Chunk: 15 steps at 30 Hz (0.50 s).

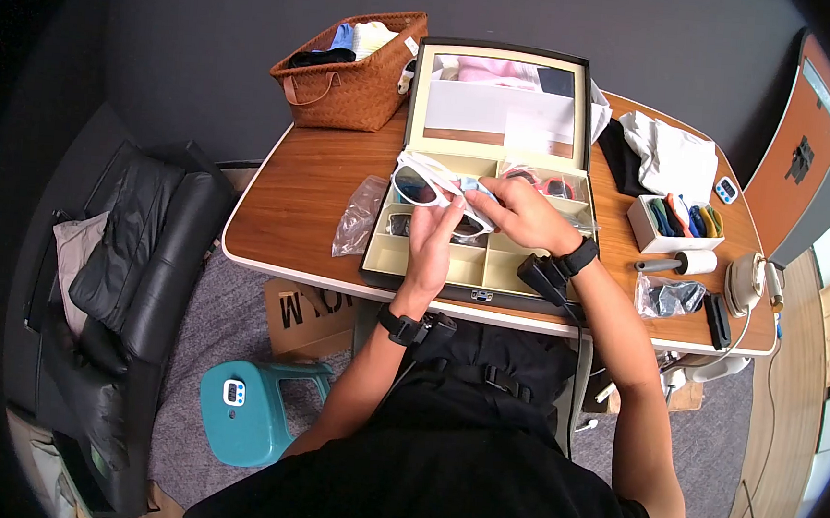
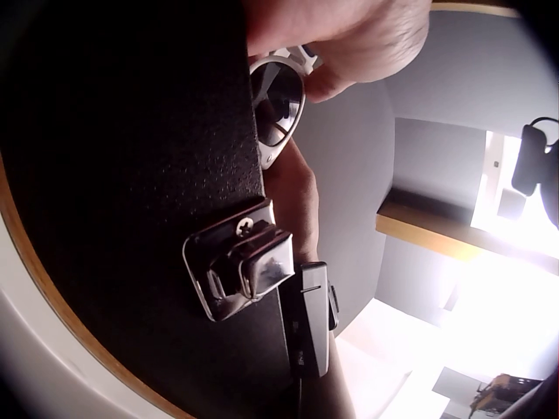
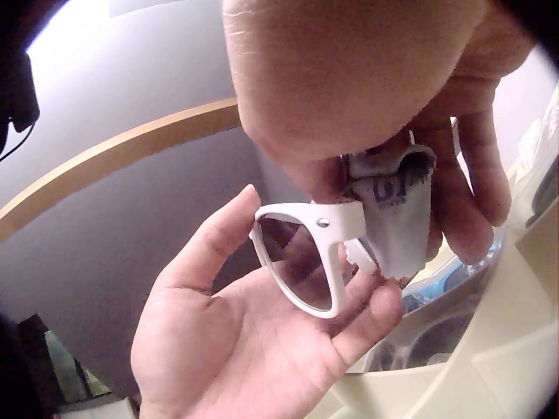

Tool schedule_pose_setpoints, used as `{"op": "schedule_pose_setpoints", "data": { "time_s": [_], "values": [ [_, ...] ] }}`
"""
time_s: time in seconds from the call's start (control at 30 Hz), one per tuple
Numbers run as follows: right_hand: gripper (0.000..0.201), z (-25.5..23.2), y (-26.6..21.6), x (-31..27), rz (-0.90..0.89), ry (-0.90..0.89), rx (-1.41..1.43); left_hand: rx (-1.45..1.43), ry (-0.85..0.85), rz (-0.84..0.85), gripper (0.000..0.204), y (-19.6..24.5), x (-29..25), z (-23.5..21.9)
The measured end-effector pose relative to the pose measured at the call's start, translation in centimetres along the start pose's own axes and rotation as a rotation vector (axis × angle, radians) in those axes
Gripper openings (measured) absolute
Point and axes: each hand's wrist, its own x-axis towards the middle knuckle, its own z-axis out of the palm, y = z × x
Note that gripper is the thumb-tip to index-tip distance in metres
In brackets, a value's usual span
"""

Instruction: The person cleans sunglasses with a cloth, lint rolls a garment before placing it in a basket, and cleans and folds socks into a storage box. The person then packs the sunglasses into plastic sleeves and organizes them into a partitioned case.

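White-framed sunglasses [image 1: 411, 184] with dark lenses are held above an open compartment case [image 1: 499, 295]. My left hand [image 1: 429, 245], palm up in the right wrist view, grips the frame [image 3: 335, 279] between thumb and fingers. My right hand [image 1: 532, 215] pinches a pale cloth with dark print [image 3: 397, 209] against the glasses near the hinge; the folds hide part of the temple. In the left wrist view, one lens [image 2: 278, 103] shows below a hand [image 2: 349, 39], beyond the case's dark side with its metal latch [image 2: 266, 266].
Other eyewear, including red-framed glasses [image 1: 557, 187], lies in the case. A plastic bag [image 1: 358, 218] is left of it, a woven basket [image 1: 354, 91] back left. To the right are a box of rolled cloths [image 1: 662, 240], a lint roller [image 1: 694, 263] and an iron [image 1: 744, 282].
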Motion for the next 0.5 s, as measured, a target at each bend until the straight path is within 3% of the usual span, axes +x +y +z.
{"op": "schedule_pose_setpoints", "data": {
  "time_s": [0.2, 0.27, 0.3, 0.37, 0.5],
  "values": [
    [0.04, -0.14, -0.15, 0.13, 0.065, -0.013, 0.089, 0.025, 0.022, 0.064, 0.024, 0.0, -0.04, 0.45],
    [0.035, -0.55, -0.56, 0.19, -0.002, 0.039, -0.056, 0.047, 0.018, 0.09, 0.024, 0.26, -0.04, 0.57],
    [0.035, -0.4, -0.53, 0.24, -0.002, 0.04, -0.056, 0.062, 0.013, 0.061, 0.024, 0.45, -0.02, 0.62],
    [0.027, 0.05, -0.44, 0.35, -0.045, 0.245, 0.073, 0.076, 0.007, 0.032, 0.024, 0.44, -0.04, 0.65],
    [0.031, -0.13, -0.74, 0.2, -0.11, 0.226, 0.069, 0.127, -0.027, -0.047, 0.025, 0.04, -0.01, 0.27]
  ]
}}
